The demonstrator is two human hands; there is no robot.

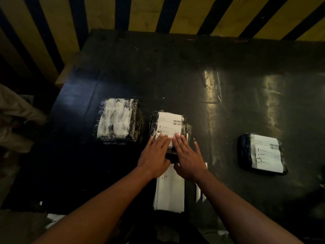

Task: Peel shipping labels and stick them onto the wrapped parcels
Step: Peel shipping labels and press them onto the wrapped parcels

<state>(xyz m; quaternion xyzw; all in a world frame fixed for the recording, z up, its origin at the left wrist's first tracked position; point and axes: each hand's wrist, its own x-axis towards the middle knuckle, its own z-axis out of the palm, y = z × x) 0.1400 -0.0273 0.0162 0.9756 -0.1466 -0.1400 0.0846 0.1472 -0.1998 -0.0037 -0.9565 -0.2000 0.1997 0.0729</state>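
Note:
A plastic-wrapped parcel (pixel 185 128) lies in the middle of the dark table with a white shipping label (pixel 168 123) on its top. My left hand (pixel 154 152) and my right hand (pixel 188 155) lie flat side by side, straight fingers pressing the near end of that label. To the left sits another wrapped parcel (pixel 118 120), its white top bearing no printed label. At the right lies a third parcel (pixel 262 153) that carries a label. A stack of white label sheets (pixel 169 192) rests under my wrists near the front edge.
The black table (pixel 193 76) is glossy and wide behind the parcels. Yellow and black striped bars (pixel 140 13) rise at the back. A person's light clothing (pixel 14 118) shows at the left edge. A narrow white strip (pixel 198 192) lies beside the sheets.

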